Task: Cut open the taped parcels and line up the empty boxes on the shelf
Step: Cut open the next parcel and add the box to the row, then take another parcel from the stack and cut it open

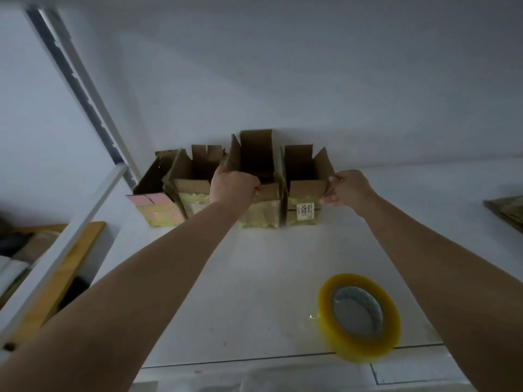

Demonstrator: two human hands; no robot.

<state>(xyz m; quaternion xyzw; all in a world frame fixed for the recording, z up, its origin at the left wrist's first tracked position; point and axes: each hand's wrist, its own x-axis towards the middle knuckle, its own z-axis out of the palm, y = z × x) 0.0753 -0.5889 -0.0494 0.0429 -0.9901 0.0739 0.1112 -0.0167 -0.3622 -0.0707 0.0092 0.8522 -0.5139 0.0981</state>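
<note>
Fingers of the left hand [233, 185] curl over the front rim of the third cardboard box [259, 193] in the row, gripping its near flap from above. Those of the right hand [349, 190] pinch the right-hand edge of the fourth box [304, 193], thumb and forefinger closing on the side flap while the lower fingers trail toward its taped front. Holding both outer sides at once looks like a way to squeeze the two boxes together and square them against the wall [311, 80].

All four boxes stand upright on the white shelf [268, 264], flaps raised and tops open, pushed back to the wall. They touch side to side. The leftmost box [154, 193], with pink labels on its front, leans slightly and sits just beside the shelf's metal upright [85, 89]; the second box [192, 190] stands between it and the left hand. Yellowish tape remnants cling to the fronts, and the fourth carries a small printed label [305, 210].

Nearer the person, well apart from the row, a roll of yellow packing tape [359, 316] stands tilted on the shelf. I judge the lining-up nearly finished.
</note>
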